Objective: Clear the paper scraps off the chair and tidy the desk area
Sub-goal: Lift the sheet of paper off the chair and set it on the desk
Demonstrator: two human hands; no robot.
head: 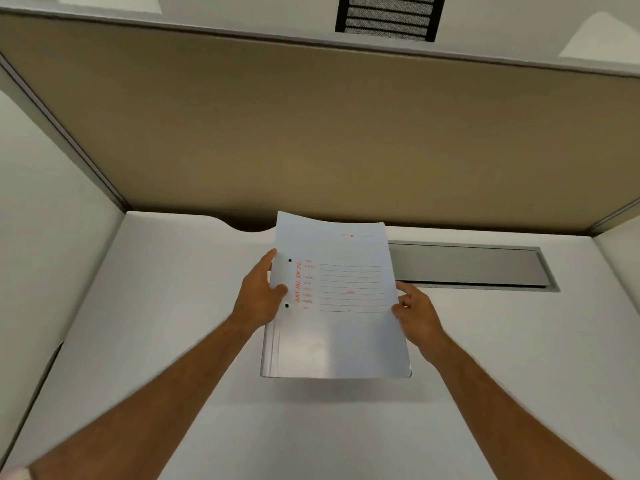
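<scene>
A white file folder (337, 327) with red print and two punch holes is held just above the white desk (173, 306), in the middle of the view. My left hand (260, 296) grips its left edge between the punch holes, thumb on the cover. My right hand (415, 311) pinches its right edge. The folder's near end hangs slightly above the desk and casts a shadow. No chair or paper scraps are in view.
A tan cubicle partition (311, 133) stands behind the desk, with white side panels at the left (52, 220) and right. A grey metal cable-tray lid (471, 266) is set into the desk at the back right. A curved cable cutout (251, 225) sits behind the folder.
</scene>
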